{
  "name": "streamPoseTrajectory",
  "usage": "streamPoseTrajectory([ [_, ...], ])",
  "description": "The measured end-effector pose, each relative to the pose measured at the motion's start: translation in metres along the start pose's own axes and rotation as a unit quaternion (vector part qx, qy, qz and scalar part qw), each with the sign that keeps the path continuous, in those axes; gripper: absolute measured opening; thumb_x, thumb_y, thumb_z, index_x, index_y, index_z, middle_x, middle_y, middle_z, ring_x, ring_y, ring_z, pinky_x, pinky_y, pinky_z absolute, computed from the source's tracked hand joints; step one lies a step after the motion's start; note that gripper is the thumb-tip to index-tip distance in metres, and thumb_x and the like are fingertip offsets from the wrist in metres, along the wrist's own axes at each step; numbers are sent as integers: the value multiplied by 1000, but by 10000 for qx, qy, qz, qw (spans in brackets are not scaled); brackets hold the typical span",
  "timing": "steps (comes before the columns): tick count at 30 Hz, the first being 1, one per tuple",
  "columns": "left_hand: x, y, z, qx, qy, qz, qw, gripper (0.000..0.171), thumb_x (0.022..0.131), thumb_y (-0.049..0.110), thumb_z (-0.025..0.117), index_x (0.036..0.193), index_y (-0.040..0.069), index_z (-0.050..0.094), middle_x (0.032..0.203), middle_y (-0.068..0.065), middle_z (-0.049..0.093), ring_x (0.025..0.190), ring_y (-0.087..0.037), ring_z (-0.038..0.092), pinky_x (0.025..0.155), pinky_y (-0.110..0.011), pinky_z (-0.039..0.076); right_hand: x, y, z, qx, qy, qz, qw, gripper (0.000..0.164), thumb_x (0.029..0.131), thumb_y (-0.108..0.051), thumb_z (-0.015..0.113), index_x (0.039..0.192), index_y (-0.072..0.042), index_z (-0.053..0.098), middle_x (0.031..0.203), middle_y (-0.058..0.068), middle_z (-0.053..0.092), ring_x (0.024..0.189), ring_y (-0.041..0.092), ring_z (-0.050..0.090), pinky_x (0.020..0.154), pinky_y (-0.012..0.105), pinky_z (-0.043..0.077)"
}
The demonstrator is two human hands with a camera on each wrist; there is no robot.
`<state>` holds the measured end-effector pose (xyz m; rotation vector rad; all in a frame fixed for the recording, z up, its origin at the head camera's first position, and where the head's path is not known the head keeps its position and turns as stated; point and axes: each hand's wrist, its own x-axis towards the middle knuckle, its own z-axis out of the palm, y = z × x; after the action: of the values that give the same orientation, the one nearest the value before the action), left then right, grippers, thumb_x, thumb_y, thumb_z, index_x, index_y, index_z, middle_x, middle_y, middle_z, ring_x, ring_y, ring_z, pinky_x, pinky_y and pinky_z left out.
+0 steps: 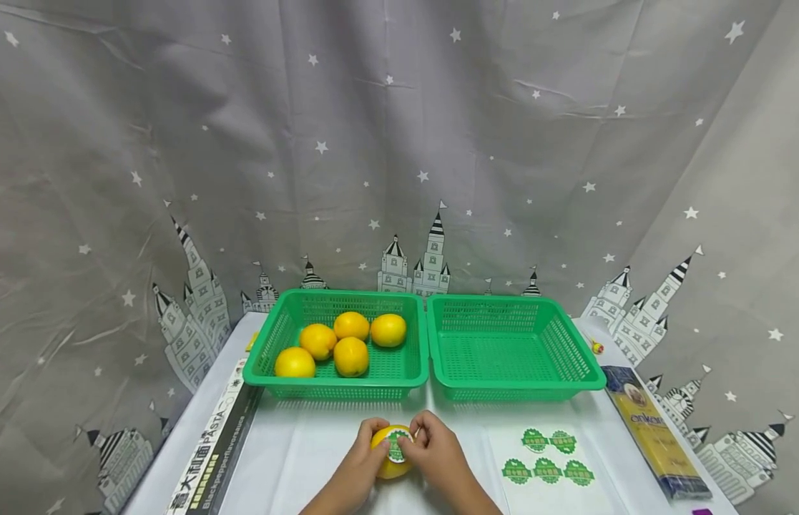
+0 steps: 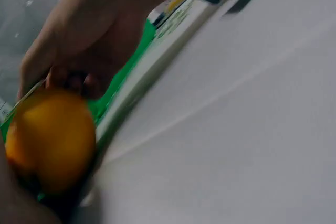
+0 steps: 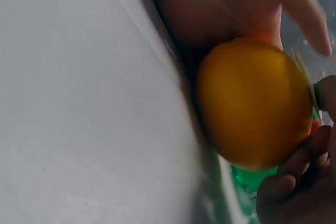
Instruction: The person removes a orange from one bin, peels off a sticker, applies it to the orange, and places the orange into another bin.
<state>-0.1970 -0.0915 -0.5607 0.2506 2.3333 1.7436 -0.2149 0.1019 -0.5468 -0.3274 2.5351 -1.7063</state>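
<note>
Low over the table's front, an orange point(image 1: 391, 468) carries a round green-and-white sticker point(image 1: 397, 445) on its upper side. My left hand point(image 1: 359, 461) grips the orange from the left, its palm side against the fruit in the right wrist view. The right hand point(image 1: 439, 452) comes from the right with its thumb on the sticker and its other fingers curled. One edge of the sticker stands slightly off the peel in the right wrist view. The orange point(image 2: 55, 140) fills the lower left of the left wrist view and looks blurred there.
Behind the hands, a green basket point(image 1: 341, 383) holds several oranges, and a second green basket point(image 1: 515, 383) stands beside it. A backing sheet point(image 1: 554, 501) with several green stickers lies at the right. A pasta box point(image 1: 212, 443) lies left, a blue-and-gold packet point(image 1: 657, 436) far right.
</note>
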Motion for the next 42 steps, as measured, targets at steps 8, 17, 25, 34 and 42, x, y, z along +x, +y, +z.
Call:
streamPoseTrajectory([
  [8,2,1,15,747,701,661,9925,43,115,36,37,140,3,50,132,-13,60,124,-28,56,106,-53,47,3,20,-1,622,-376,66,9973,35,89,-27,83,106,-8,59,66,-6,43,55,3,39,50,17,34],
  [17,-1,-6,11,939,376,735,9922,52,116,39,29,144,0,49,132,-17,55,119,-27,53,99,-51,48,-3,25,-2,168,-785,-407,9959,46,85,-31,87,111,-15,53,73,-5,40,61,1,41,53,17,37],
  [25,3,-4,3,590,-185,425,9972,54,113,44,43,148,3,43,142,-20,48,123,-29,49,103,-51,46,9,18,-5,1735,-769,789,9786,24,101,-27,67,107,-8,56,70,-6,44,60,10,40,53,21,37],
  [34,4,-13,3,891,-134,820,9926,60,105,44,62,146,4,44,136,-16,50,109,-17,51,86,-25,49,12,13,10,1414,-40,914,9857,32,92,-28,81,96,-9,55,61,-7,39,54,8,35,49,19,33],
  [42,0,-14,2,1323,-165,1380,9814,48,114,31,38,148,-2,40,136,-21,49,120,-27,47,100,-44,46,10,22,2,1440,-445,702,9861,36,96,-34,77,107,-6,57,65,-6,42,56,8,38,50,18,34],
])
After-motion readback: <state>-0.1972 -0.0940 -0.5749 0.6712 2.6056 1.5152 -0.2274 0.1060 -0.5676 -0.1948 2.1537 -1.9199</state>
